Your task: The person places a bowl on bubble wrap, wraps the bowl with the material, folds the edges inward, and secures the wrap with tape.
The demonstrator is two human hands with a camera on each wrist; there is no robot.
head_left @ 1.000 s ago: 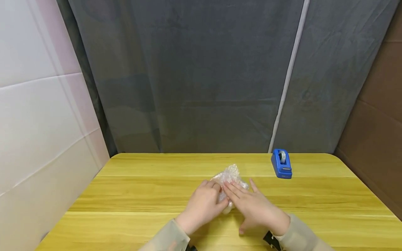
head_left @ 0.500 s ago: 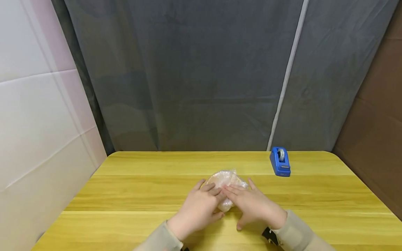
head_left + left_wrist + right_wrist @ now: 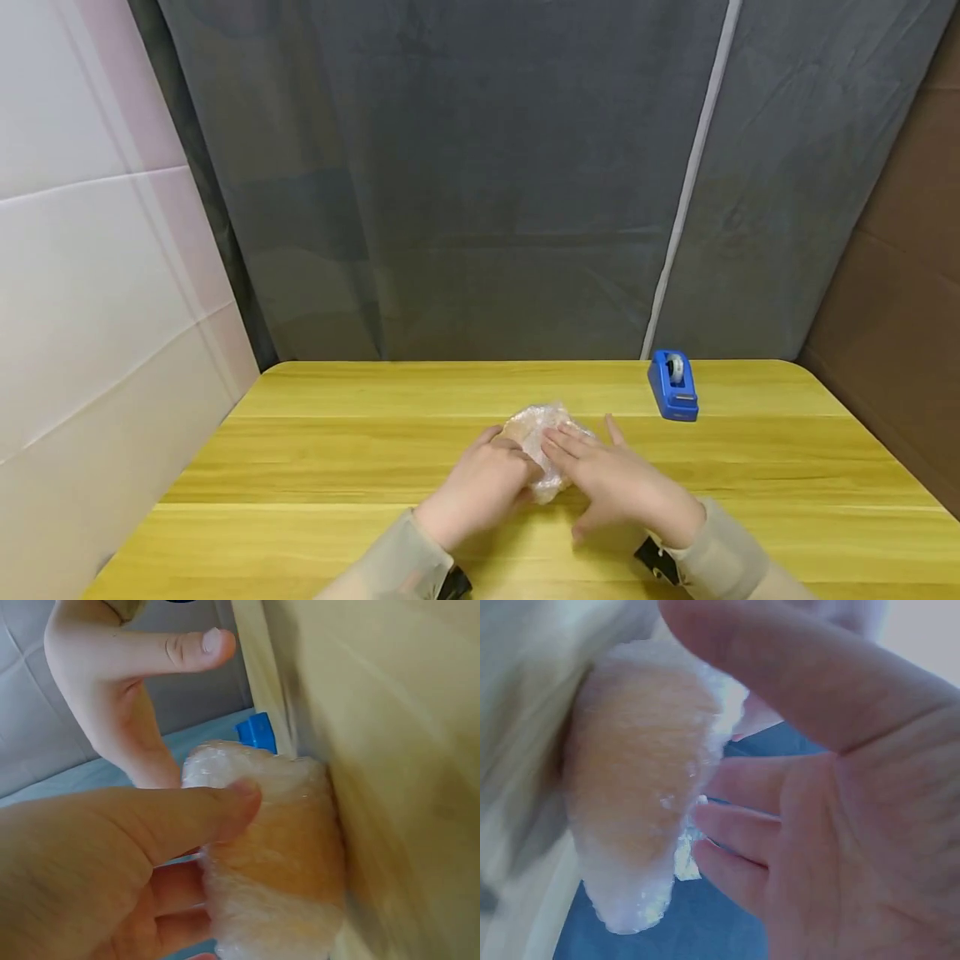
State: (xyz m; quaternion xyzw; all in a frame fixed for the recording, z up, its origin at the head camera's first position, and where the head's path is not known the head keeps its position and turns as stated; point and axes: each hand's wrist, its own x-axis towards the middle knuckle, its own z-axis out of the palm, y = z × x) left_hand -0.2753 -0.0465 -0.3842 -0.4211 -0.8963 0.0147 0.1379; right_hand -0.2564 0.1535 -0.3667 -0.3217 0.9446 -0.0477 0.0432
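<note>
Bubble-wrapped bundle (image 3: 531,433) between the left hand (image 3: 480,483) and the right hand (image 3: 618,483)

The bundle rests about midway across the worktop (image 3: 337,450), a yellow wood-grain surface; clear, bubbly wrap covers it, and an orange-tan colour shows through from within; what lies inside cannot be made out. The left hand grips the bundle from its left side; in the left wrist view its thumb presses the near face, while the fingers lie against the bundle's edge, partly hidden by the thumb. The right hand lays nearly straight fingers on the wrap from the other side; its thumb stands well away from them, and it does not clasp the bundle; the two hands are close together, with wrap showing between their fingers.

A blue tape dispenser (image 3: 673,387) stands near the far edge of the worktop, beyond the right hand and apart from it; a pale roll (image 3: 677,369) sits in its top. Light beige sleeves (image 3: 731,550) reach both wrists, each with a black strap (image 3: 657,560) showing at the cuff. A dark grey curtain (image 3: 480,183) hangs behind the worktop, crossed by a slanting white strip (image 3: 697,158); a white panel (image 3: 97,250) stands at left, a brown panel (image 3: 900,233) at right.
</note>
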